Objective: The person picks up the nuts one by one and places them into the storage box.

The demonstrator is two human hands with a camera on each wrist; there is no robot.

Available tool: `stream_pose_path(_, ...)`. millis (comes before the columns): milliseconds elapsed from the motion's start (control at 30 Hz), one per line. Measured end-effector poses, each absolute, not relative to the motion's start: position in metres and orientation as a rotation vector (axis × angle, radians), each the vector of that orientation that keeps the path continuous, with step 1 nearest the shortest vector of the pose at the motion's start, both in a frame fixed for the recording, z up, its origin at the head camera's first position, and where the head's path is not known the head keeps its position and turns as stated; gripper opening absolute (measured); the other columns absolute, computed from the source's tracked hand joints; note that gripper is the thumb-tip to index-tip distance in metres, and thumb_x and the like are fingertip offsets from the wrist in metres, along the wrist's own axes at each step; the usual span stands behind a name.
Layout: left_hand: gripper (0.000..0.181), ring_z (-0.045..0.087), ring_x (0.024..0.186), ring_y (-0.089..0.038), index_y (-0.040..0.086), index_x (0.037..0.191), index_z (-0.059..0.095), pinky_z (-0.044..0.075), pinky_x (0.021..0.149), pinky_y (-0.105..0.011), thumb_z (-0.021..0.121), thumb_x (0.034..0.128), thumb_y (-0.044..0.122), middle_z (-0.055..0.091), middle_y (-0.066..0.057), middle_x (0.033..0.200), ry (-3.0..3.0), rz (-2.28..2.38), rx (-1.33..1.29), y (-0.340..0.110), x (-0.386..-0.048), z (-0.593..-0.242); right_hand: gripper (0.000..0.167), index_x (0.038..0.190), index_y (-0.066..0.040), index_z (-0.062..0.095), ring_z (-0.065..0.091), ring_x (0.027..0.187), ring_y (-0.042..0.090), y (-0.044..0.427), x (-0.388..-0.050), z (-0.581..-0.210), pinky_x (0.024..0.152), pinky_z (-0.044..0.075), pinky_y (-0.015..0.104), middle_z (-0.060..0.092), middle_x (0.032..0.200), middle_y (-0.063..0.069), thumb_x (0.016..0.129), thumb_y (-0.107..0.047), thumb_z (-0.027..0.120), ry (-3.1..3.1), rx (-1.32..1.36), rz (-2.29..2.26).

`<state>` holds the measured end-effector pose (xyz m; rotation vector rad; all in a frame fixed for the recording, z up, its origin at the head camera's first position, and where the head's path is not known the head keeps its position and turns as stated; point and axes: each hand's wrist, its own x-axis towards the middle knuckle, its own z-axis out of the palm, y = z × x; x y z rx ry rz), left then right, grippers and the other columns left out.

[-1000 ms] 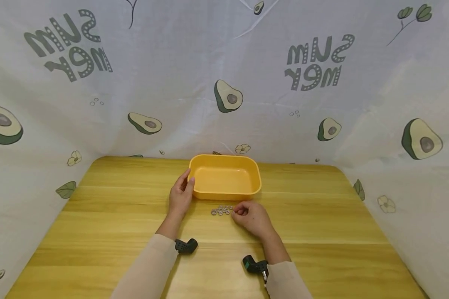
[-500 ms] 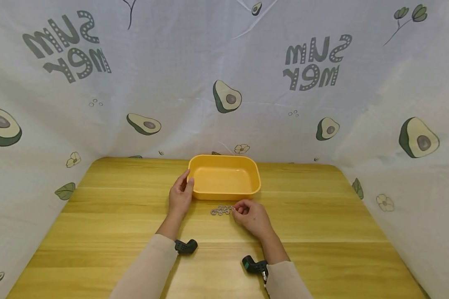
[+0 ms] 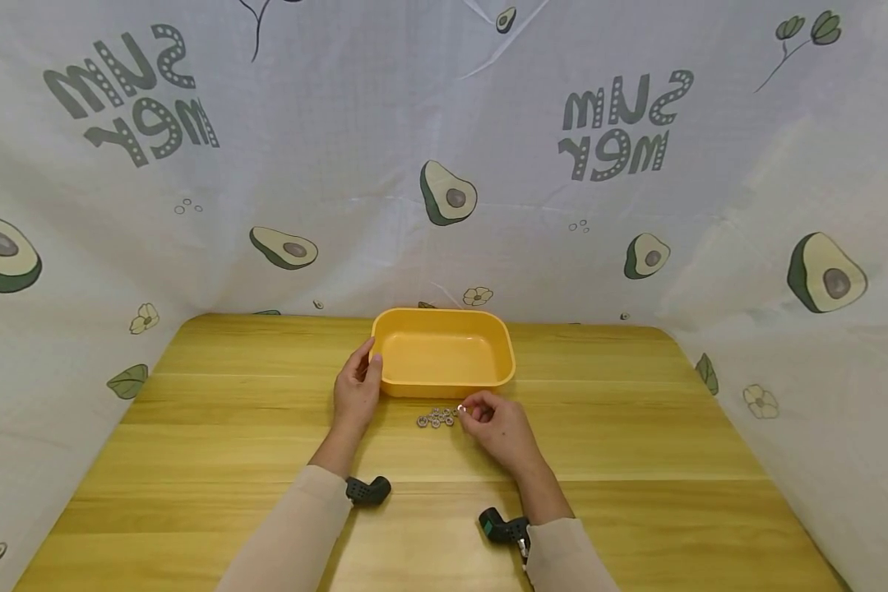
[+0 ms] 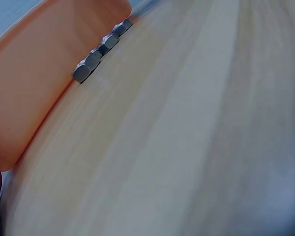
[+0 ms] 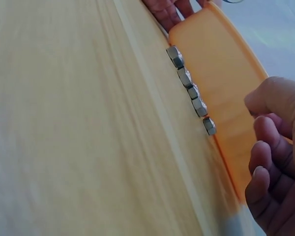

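Observation:
In the head view, a yellow rectangular plastic box (image 3: 444,390) stands open-topped on the table. My left hand (image 3: 357,393) rests against its left end, with thumb and fingers touching the wall near the rim. Several small metal hex nuts (image 3: 436,417) lie grouped just in front of the box; from the right wrist camera the nuts (image 5: 185,77) appear in a row along its wall. At the right end of that group, my right hand (image 3: 499,426) pinches a shiny nut (image 3: 461,409) between thumb and index finger. In the right wrist view its fingers (image 5: 270,147) are curled, and the pinched nut is hidden.
A wood-grain table (image 3: 636,444) extends on both sides of the box. Behind it hangs a pale cloth (image 3: 370,123) printed with avocados, meeting the table's back edge. Black wrist cameras (image 3: 368,491) jut inward from both wrists.
My right hand has raised a nut slightly from the right end of the group, toward the box. The left hand and the box keep their places.

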<state>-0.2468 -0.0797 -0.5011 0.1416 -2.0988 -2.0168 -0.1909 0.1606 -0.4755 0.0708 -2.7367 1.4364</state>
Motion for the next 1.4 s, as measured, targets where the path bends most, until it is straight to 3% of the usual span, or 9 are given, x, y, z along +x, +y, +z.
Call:
stream_pose_path(633, 0.042, 0.058, 0.130, -0.029, 0.016, 0.146, 0.058, 0.046, 0.113, -0.047, 0.060, 0.1039, 0.022, 0.059, -0.010, 0.146, -2.087, -2.003, 0.166, -0.077, -0.242, -0.499, 0.009, 0.094, -0.017, 0.074, 0.052, 0.068, 0.016, 0.157, -0.193, -0.445, 0.059, 0.044, 0.023, 0.059, 0.076, 0.001, 0.090, -0.023, 0.078, -2.801, 0.019, 1.311)
stream_pose_path(933, 0.041, 0.058, 0.131, -0.030, 0.015, 0.144, 0.059, 0.047, 0.113, -0.047, 0.059, 0.1038, 0.021, 0.059, -0.012, 0.146, -2.071, -1.988, 0.162, -0.076, -0.242, -0.499, 0.014, 0.097, -0.014, 0.075, 0.050, 0.062, 0.016, 0.156, -0.220, -0.425, 0.054, 0.040, 0.023, 0.060, 0.071, 0.000, 0.090, -0.026, 0.077, -2.812, 0.163, 1.143)
stream_pose_path(1400, 0.041, 0.058, 0.129, -0.030, 0.015, 0.144, 0.060, 0.047, 0.112, -0.048, 0.060, 0.1033, 0.022, 0.060, -0.012, 0.145, -2.068, -1.988, 0.141, -0.077, -0.245, -0.498, 0.018, 0.101, -0.013, 0.074, 0.051, 0.063, 0.018, 0.152, -0.259, -0.423, 0.054, 0.040, 0.024, 0.061, 0.075, 0.003, 0.092, -0.029, 0.075, -2.889, 0.126, 1.163)
